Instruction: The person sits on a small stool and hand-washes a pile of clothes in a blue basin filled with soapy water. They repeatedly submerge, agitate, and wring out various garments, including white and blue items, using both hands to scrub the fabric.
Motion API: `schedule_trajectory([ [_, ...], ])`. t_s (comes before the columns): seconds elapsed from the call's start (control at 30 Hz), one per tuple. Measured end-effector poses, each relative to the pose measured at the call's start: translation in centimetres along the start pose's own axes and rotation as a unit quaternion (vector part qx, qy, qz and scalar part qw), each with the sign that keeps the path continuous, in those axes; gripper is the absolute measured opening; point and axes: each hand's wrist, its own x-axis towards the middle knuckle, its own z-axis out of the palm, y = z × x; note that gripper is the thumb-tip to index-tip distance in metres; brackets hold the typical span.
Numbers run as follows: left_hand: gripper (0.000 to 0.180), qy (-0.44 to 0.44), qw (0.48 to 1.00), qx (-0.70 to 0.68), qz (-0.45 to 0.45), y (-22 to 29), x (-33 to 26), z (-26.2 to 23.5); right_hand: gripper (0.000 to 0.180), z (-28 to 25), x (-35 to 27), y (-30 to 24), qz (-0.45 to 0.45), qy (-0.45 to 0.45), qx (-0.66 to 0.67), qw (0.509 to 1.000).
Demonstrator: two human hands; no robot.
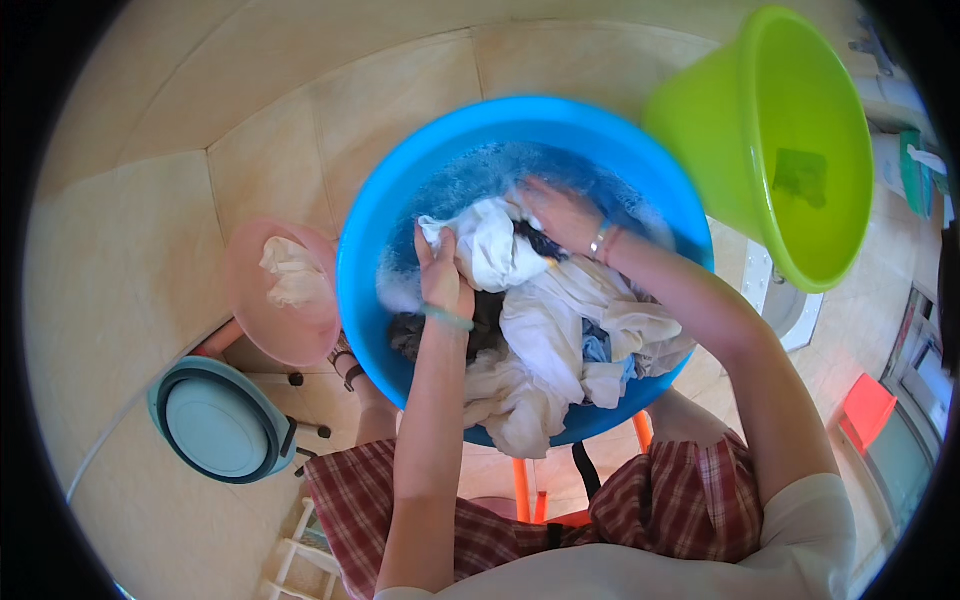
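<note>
A big blue basin (370,250) of soapy water sits in front of me, full of wet white and dark laundry. My left hand (440,275) and my right hand (562,215) both grip a bunched white garment (490,245) above the suds, one on each side of it. More white cloth (545,340) hangs over the basin's near rim.
A pink bowl (255,310) with a wrung white cloth stands left of the basin. A grey-blue round tub (215,425) lies lower left. A green bucket (800,120) is upper right. An orange stool leg (520,490) shows below; tiled floor lies all around.
</note>
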Motion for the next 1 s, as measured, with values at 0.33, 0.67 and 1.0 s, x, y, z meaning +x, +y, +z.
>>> schedule_trajectory([
  [0.33,0.052,-0.13,0.956,-0.046,-0.258,2.0,2.1,0.4,0.013,-3.7,1.8,-9.3,-0.038,0.059,0.145,0.987],
  [0.67,0.033,-0.171,0.931,-0.183,-0.264,2.4,-4.7,4.3,0.025,-8.6,-2.2,-17.7,-0.164,0.147,0.124,0.967],
  [1.0,0.031,-0.068,0.997,0.022,-0.032,-1.8,-8.3,4.2,0.015,-8.8,1.2,-8.6,0.065,0.035,0.134,0.988],
])
